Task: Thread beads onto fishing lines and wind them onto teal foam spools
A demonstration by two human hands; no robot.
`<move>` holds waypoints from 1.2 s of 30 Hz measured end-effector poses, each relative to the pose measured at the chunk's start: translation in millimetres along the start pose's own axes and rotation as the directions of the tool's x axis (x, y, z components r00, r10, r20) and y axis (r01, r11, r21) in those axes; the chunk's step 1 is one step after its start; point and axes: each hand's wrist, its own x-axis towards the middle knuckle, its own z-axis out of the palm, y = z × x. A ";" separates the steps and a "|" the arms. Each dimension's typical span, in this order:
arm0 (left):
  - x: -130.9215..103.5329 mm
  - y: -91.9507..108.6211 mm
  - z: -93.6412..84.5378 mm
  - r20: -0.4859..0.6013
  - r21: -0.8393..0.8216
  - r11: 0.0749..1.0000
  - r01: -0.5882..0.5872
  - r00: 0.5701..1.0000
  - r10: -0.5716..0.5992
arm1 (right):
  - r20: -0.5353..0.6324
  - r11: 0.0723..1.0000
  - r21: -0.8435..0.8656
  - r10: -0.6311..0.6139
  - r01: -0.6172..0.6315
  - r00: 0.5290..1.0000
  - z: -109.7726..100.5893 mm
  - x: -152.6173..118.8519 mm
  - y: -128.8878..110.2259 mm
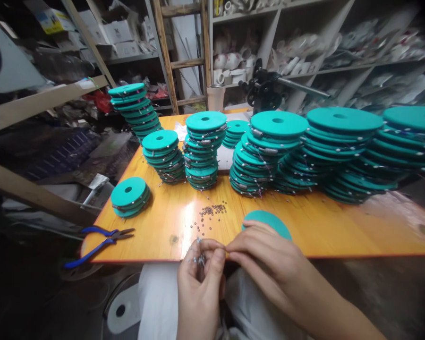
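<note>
My left hand (203, 278) is closed at the table's front edge, with small silvery pieces (199, 259) showing among its curled fingers. Thumb and forefinger are pressed together there. Against those fingertips, my right hand (269, 250) makes a pinch; whatever sits between its fingers is too small to name. A flat teal foam disc (269, 223) lies on the table just behind the right hand, partly covered by it. Small dark round beads (212, 209) are scattered on the wood beyond my left hand.
Blue-handled pliers (106, 241) lie open at the table's left front corner. A short stack of teal discs (129, 196) is behind them. Several taller stacks of line-wound spools (276, 151) stand across the back. A black clamp-like tool (264, 89) and a cup (216, 97) are farther off.
</note>
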 end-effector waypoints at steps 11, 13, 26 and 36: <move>-6.5 -17.5 -5.0 0.140 -0.033 0.998 0.059 0.989 -0.054 | -0.080 0.923 0.348 0.207 -0.167 0.975 4.3 2.2 1.0; -6.3 -20.8 -8.5 0.121 0.057 0.998 0.015 0.992 -0.022 | -0.073 0.911 0.376 0.208 -0.166 0.975 3.3 3.5 0.9; -13.5 0.5 15.1 -0.029 -0.276 0.959 0.056 0.997 -0.066 | -0.151 0.944 0.311 0.165 -0.111 0.975 7.0 0.2 3.0; -12.1 3.2 9.8 0.103 -0.437 0.870 0.226 0.974 -0.201 | -0.164 0.960 0.253 0.161 -0.117 0.973 10.5 -3.0 1.2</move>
